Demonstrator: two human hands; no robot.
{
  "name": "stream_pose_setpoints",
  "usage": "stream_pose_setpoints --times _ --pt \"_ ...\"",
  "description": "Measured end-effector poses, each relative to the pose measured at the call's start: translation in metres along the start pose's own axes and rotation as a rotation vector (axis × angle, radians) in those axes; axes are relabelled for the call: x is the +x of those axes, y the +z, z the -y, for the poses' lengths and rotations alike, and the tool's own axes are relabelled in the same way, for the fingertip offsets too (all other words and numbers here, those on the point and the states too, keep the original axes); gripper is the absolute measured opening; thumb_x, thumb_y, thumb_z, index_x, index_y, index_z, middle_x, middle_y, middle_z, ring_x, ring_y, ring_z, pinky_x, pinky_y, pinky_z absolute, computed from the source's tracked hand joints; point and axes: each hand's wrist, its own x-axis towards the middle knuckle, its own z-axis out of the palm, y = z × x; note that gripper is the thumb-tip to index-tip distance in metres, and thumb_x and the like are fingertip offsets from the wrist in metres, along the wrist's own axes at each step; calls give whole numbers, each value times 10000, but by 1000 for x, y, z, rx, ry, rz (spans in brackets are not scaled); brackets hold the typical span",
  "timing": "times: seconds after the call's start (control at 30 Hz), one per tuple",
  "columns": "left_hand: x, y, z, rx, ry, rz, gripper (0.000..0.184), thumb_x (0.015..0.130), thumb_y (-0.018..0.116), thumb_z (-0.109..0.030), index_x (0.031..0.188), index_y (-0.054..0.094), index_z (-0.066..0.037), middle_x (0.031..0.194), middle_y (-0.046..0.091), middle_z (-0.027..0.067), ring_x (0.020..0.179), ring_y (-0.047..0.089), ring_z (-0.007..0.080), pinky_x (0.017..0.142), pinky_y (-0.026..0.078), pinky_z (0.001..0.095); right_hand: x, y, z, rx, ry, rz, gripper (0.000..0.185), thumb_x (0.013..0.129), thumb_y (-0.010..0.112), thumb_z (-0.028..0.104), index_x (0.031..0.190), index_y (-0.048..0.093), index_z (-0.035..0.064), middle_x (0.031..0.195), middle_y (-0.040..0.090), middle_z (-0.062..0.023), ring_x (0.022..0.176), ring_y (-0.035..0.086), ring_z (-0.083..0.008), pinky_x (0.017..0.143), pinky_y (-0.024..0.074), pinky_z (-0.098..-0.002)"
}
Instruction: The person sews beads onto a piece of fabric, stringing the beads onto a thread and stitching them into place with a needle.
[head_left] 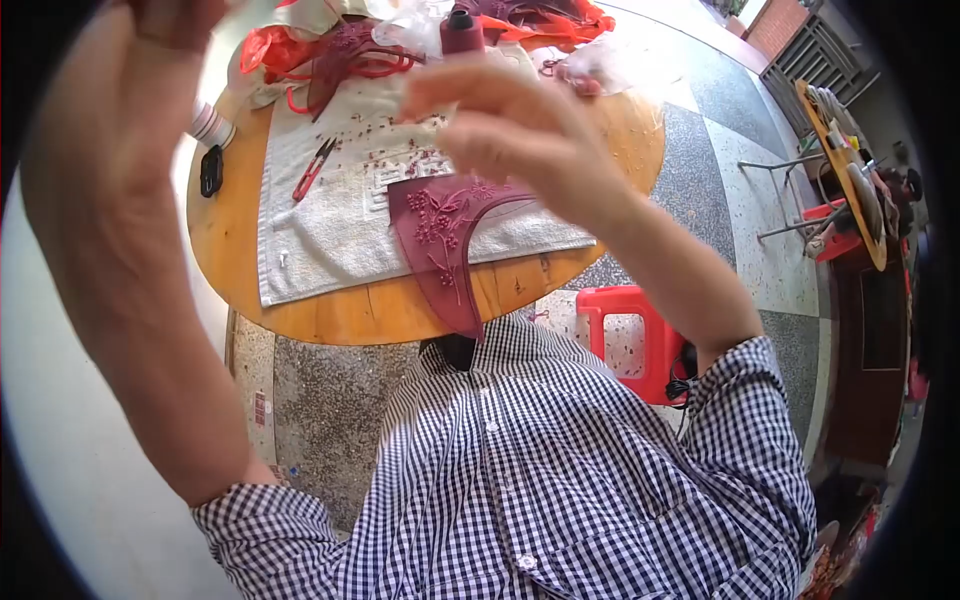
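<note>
A sheer maroon fabric piece (430,235) with raised floral embroidery lies on a white towel (330,240), its pointed end hanging over the round wooden table's near edge. My right hand (510,130) is raised over the far part of the fabric, blurred, its fingers apart with nothing visible in them. My left hand (175,25) is lifted close to the camera at the upper left, and its fingers are cut off by the frame. Red-handled thread snips (314,170) rest on the towel left of the fabric. Small reddish beads (385,150) are scattered on the towel.
A dark red thread cone (461,35) stands at the table's far side among red and clear plastic bags (265,50). A black object (211,171) and a striped cup (212,127) are at the left edge. A red stool (640,300) stands beyond the table's right side.
</note>
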Motion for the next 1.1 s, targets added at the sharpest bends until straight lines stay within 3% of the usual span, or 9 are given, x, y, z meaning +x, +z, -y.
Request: stream_pose_setpoints --times 0.07,0.27,0.4,0.6,0.77,0.9,1.1 --pt "-5 -10 -8 -35 33 -65 235 891 523 -76 1097 571 27 892 619 127 591 478 62 502 386 152 -16 0 -22 -31 264 189 115 845 629 123 927 668 51 715 609 -27 589 499 -71 496 387 -173" --pt "-28 -44 -32 -95 125 -242 222 888 525 -79 1079 573 22 880 609 120 595 473 64 508 382 154 -39 -15 -67 -224 345 176 85 839 615 68 892 661 20 714 605 -17 571 470 -65 503 371 -181" --pt "-53 -72 -56 -96 191 -365 212 886 526 -81 1067 575 18 873 603 115 598 470 65 512 379 155 -51 -26 -87 -173 524 56 80 839 622 50 904 663 24 836 628 -21 658 510 -44 550 397 -161" --pt "-105 -115 -106 -37 289 -567 199 883 528 -83 1050 577 13 861 594 107 602 465 68 519 375 156 -60 -28 -109 -342 478 -2 82 836 614 34 887 675 16 828 625 -15 659 517 -68 576 406 -174" --pt "-157 -142 -151 73 358 -737 188 881 530 -86 1035 579 9 852 586 101 606 461 70 524 371 158 -62 -30 -115 -621 371 18 122 805 615 68 897 684 27 810 630 -48 663 557 -155 627 454 -264" --pt "-191 -153 -181 178 399 -849 179 879 531 -87 1024 581 5 844 580 96 609 458 71 528 369 159 -62 -29 -109 -793 336 173 133 783 620 115 876 690 49 859 628 -66 700 587 -221 654 472 -316" --pt "-229 -162 -218 341 433 -989 166 876 533 -90 1006 583 0 833 571 88 613 453 74 534 365 161 -63 -25 -108 -946 189 180 145 774 622 164 837 685 50 862 629 -66 687 595 -251 656 479 -335"
